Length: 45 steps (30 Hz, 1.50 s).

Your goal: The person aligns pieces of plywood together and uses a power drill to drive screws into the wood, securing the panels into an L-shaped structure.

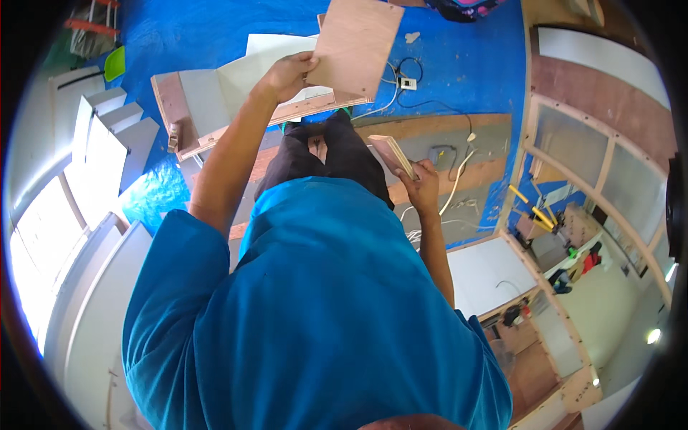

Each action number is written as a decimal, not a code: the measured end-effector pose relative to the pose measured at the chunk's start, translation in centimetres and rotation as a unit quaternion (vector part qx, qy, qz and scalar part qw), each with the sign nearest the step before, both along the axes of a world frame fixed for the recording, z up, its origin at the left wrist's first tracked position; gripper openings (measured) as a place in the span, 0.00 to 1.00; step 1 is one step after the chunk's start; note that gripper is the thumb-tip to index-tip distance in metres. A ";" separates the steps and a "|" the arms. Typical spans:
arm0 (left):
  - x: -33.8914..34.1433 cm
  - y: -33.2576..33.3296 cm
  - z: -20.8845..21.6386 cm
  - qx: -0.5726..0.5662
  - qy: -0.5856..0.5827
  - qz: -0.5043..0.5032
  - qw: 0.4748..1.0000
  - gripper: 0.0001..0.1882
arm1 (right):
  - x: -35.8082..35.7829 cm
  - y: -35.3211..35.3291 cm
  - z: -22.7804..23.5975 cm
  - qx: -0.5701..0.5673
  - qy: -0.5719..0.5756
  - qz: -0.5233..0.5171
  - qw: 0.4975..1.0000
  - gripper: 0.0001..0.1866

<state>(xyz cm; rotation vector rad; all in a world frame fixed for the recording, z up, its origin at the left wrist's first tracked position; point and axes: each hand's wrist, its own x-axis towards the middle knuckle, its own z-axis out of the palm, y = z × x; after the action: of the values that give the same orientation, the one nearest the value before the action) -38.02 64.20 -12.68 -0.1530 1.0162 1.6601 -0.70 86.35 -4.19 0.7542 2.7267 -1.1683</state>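
My left hand (289,77) grips the left edge of a flat rectangular plywood panel (358,46), which is held up with its broad face toward me. Below that panel a long wooden cabinet-like box (215,89), with white inner faces and plywood edges, lies in front of my legs. In my right hand (423,185), lower and to the right, is a short thick plywood piece (390,154). Its pale layered edge shows, and it tilts up to the left, apart from the panel. The fingers behind both pieces are partly hidden.
A blue sheet (473,72) covers the floor ahead. On it lie a white power outlet box (407,84) and loose cables (459,172). White panels (107,136) stand at the left, beside a green dustpan (115,63). Wooden frames (602,150) stand at the right, near yellow-handled tools (541,215).
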 end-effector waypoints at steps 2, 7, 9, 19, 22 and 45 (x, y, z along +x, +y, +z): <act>-0.1 0.6 2.7 0.033 0.014 0.008 0.999 0.22 | -0.3 0.1 -0.2 0.014 0.007 0.007 1.000 0.18; -1.1 1.7 7.0 0.146 0.076 -0.003 0.986 0.21 | -1.3 0.0 0.9 0.057 0.028 0.030 0.998 0.19; -1.2 1.7 8.9 0.184 0.092 0.001 0.979 0.21 | -1.8 -0.3 1.3 0.060 0.052 0.041 0.996 0.18; -2.8 2.0 12.0 0.234 0.099 -0.014 0.967 0.26 | -2.3 -2.0 2.8 0.080 0.076 0.025 0.994 0.16; -3.1 -0.7 14.0 0.234 0.104 -0.044 0.966 0.26 | -3.0 -3.0 2.3 0.089 0.094 0.028 0.991 0.16; -12.0 -6.5 16.2 0.067 0.267 -0.356 0.893 0.28 | -5.2 -4.6 0.4 0.057 0.133 0.027 0.989 0.16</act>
<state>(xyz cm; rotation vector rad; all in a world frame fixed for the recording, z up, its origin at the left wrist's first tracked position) -50.05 57.72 3.49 0.7332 1.1640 1.0856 -5.91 81.79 -3.82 0.5674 3.0321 -1.1894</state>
